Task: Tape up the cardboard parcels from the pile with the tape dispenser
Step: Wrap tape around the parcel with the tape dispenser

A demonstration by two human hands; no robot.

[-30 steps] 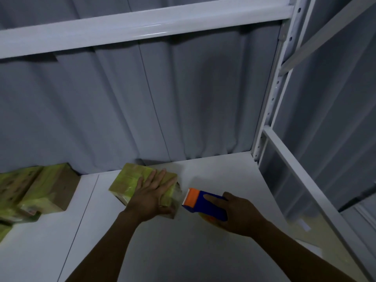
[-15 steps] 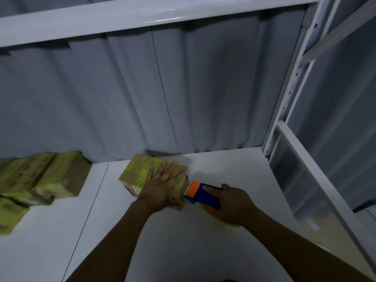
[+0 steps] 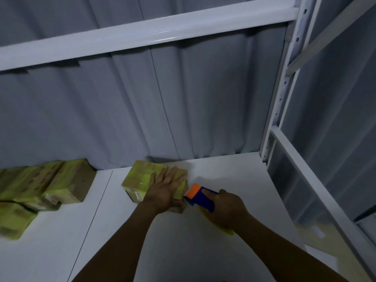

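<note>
A small cardboard parcel (image 3: 140,177) wrapped in yellowish tape lies on the white shelf board (image 3: 223,169) near the back curtain. My left hand (image 3: 165,190) lies flat on its top with fingers spread, pressing it down. My right hand (image 3: 225,208) grips a blue tape dispenser (image 3: 201,197) with an orange front, forefinger stretched along its top. The dispenser's orange end touches the parcel's right side. A yellow tape roll shows under my right hand.
A pile of taped cardboard parcels (image 3: 40,188) lies at the left of the shelf. A grey curtain (image 3: 122,119) hangs behind. A white shelf beam (image 3: 142,35) runs overhead, and a white upright post (image 3: 282,94) with a side rail stands at the right.
The dispenser has moved left until it meets the parcel's right side. My left hand stays flat on the parcel. The view has tilted slightly.
</note>
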